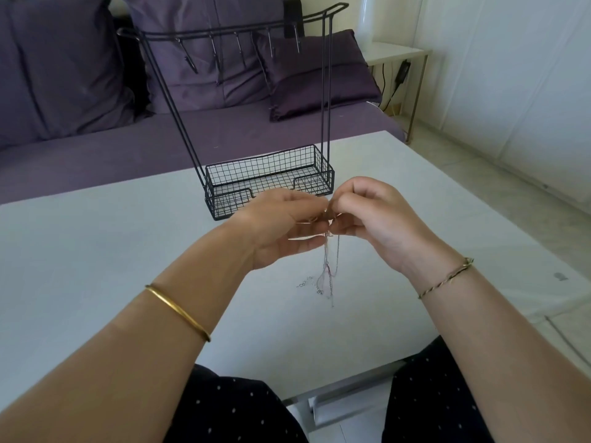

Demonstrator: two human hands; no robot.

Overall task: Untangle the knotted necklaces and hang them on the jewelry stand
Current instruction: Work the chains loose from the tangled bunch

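Thin tangled necklaces [329, 266] hang in a bunch between my hands, above the white table [96, 251]. Their lower ends trail onto the tabletop. My left hand [281, 228] pinches the top of the bunch from the left. My right hand [374, 219] pinches it from the right, fingertips nearly meeting the left ones. The knot itself is mostly hidden between my fingers. The black wire jewelry stand [265, 177] stands just behind my hands, with a mesh basket at its base and a row of bare hooks [240, 49] on its top bar.
A purple sofa [96, 145] with cushions runs along the table's far edge. A small white side table [396, 52] with a black cable stands at the back right. My knees in dark dotted fabric are under the table's near edge.
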